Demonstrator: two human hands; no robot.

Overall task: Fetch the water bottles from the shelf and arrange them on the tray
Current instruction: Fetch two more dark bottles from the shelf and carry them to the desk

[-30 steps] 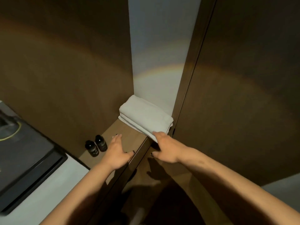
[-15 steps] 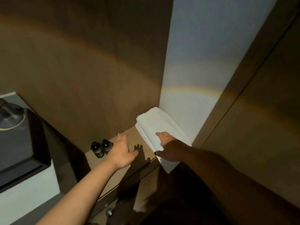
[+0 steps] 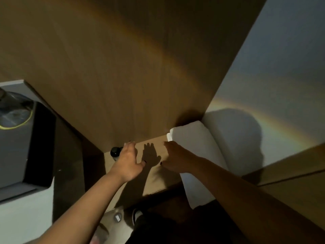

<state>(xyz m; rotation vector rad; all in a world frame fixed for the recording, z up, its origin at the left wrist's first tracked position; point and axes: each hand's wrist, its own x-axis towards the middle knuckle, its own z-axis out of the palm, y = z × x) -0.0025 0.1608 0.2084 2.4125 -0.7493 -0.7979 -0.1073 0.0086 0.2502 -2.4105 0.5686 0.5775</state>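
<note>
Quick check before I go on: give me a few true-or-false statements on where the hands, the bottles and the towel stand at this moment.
1. The left hand reaches toward a dark-capped bottle on the wooden shelf. True.
2. The right hand grips a bottle. False: it holds nothing, and hovers over the shelf beside the folded white towel.
3. The towel lies at the right end of the shelf, against the pale wall. True.
4. The left hand has lifted the bottle off the shelf. False: the bottle stands on the shelf, partly hidden behind the hand, whose fingers are straight.
5. Both hands cast no shadow. False: a hand's shadow falls on the shelf between them.
</note>
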